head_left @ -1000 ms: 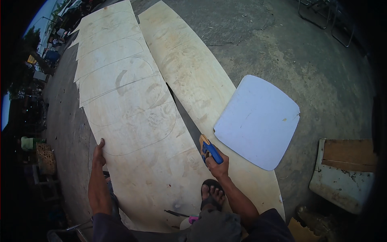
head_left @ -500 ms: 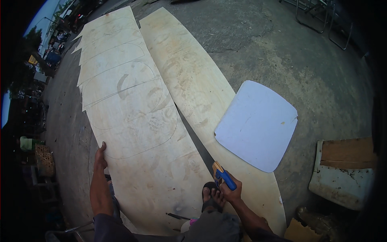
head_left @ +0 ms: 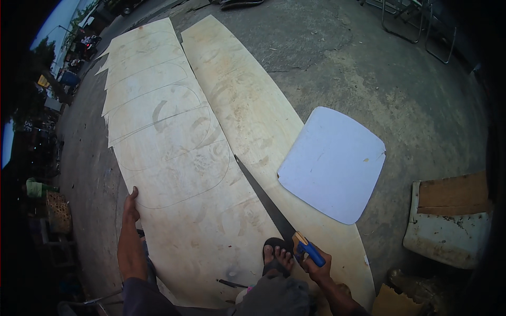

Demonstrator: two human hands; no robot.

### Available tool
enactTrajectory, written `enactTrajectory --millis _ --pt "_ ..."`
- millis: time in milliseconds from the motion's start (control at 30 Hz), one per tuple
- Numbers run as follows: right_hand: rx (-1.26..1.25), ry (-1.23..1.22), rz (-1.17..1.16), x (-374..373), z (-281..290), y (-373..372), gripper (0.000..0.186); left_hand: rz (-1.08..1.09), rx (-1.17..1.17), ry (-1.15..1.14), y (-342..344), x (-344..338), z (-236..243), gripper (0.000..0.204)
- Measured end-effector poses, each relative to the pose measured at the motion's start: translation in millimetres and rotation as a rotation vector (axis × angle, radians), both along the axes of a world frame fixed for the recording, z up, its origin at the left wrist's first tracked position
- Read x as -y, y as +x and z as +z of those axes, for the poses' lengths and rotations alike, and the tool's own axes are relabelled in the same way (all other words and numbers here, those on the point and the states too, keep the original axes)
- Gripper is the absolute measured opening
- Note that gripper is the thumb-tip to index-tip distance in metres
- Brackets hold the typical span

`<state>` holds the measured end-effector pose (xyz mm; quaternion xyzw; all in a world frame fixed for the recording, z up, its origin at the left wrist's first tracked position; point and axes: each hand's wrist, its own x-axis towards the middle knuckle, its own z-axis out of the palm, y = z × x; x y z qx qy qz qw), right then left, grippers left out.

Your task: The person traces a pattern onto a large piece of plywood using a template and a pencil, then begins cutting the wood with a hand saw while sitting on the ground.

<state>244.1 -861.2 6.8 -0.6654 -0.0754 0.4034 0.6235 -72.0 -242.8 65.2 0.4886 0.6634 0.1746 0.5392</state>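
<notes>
My right hand (head_left: 319, 267) is wrapped round the blue and tan handle of a handsaw (head_left: 269, 206). Its dark blade slants up and left along the long edge between two pale plywood sheets, its tip near the middle of that edge. Pencilled rounded outlines cover the left plywood sheet (head_left: 179, 184). At that sheet's left edge my left hand (head_left: 132, 204) grips it, thumb on top and fingers hidden beneath. My sandalled foot (head_left: 276, 255) rests on the wood beside the saw handle. A second plywood sheet (head_left: 242, 89) lies to the right of the blade.
A white rounded-square panel (head_left: 332, 166) lies on the right sheet and overhangs it. Further right on the concrete floor stands a worn white piece with a brown board (head_left: 450, 224). Metal frames (head_left: 416, 26) stand at the far right. A woven basket (head_left: 58, 211) sits at the left.
My right hand has drawn the saw back, down and to the right, so more blade shows between the sheets. My left hand keeps its hold on the sheet's edge.
</notes>
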Motion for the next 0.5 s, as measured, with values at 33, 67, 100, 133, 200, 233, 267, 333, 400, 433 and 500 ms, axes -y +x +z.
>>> enactTrajectory --millis 33,67,100,133,200,233,267,333,400,433,500 --pt "-0.034 0.015 0.000 -2 3 3 0.052 0.001 0.003 0.023 3 -6 4 0.079" --pt "0.025 0.035 -0.060 -16 -6 2 0.052 -0.010 -0.001 0.012 7 -6 -3 0.078" --pt "0.033 0.007 -0.057 -38 -17 1 0.052 -0.020 -0.006 0.001 10 -8 -8 0.078" --pt "0.044 -0.043 -0.047 -56 -29 4 0.052 -0.005 0.097 -0.147 15 -8 -13 0.076" --pt "0.008 -0.077 -0.043 -59 -31 1 0.051 -0.006 0.088 -0.131 8 -4 -22 0.073" --pt "-0.025 -0.062 -0.047 -45 -22 4 0.050 -0.001 0.096 -0.098 6 -7 -19 0.072" --pt "-0.061 -0.046 -0.052 -29 -11 6 0.049 -0.056 0.101 -0.051 -6 -10 -19 0.068" --pt "-0.010 -0.086 -0.066 22 4 12 0.050 -0.088 0.090 -0.077 -13 -1 -25 0.067" --pt "-0.020 -0.138 -0.024 82 6 27 0.053 -0.054 0.051 -0.105 -24 13 -40 0.066" --pt "-0.041 -0.156 -0.034 86 34 43 0.058 -0.026 0.007 -0.095 -40 19 -47 0.067" --pt "0.095 -0.191 -0.063 98 65 73 0.063 0.016 -0.055 -0.073 -55 23 -64 0.068"
